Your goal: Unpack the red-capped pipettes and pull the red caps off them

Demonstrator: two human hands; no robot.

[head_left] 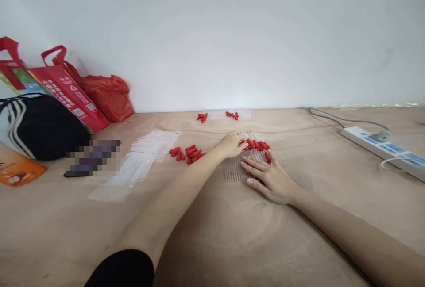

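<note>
A row of clear glass tubes with red rubber caps lies on the wooden surface. My left hand rests at the top left of the row, its fingers curled at the capped ends. My right hand lies flat over the right side of the tubes, fingers stretched out. A loose pile of red caps sits just to the left of my left hand.
Clear plastic bags lie to the left. Red bags, a black striped bag and an orange packet stand far left. More red caps lie by the wall. A white power strip with cables is at right.
</note>
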